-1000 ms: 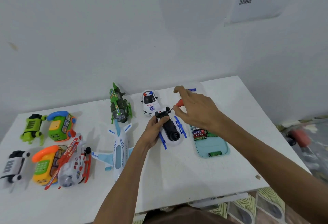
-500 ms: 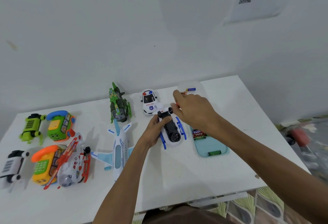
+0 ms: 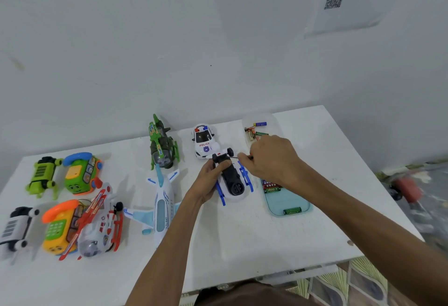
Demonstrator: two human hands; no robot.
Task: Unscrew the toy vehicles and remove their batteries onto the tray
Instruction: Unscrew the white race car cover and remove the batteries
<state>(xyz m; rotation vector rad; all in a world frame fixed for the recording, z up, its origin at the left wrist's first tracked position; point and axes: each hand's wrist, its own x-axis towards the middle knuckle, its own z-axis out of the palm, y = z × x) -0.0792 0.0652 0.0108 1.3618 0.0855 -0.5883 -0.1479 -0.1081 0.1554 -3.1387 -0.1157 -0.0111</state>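
A white toy helicopter [image 3: 234, 183] with blue skids lies upside down mid-table, its black underside facing up. My left hand [image 3: 210, 178] grips its left side near the wheels. My right hand [image 3: 271, 157] holds a small screwdriver [image 3: 243, 157]; its metal shaft points left at the helicopter's wheel end and my fingers hide the handle. To the right lies a light blue tray [image 3: 288, 200] with several batteries at its far end and one green battery near its front edge.
Loose batteries [image 3: 255, 131] lie under a clear cover at the back. A police car [image 3: 204, 141] and a green helicopter [image 3: 161, 149] stand behind. A white plane [image 3: 162, 205], a red-white helicopter [image 3: 99, 225], toy phones and robots fill the left. The table edge [image 3: 378, 184] runs down the right.
My right hand has dropped and turned over the screwdriver, so the red handle is now hidden and only the shaft shows. The left hand keeps its grip on the helicopter.
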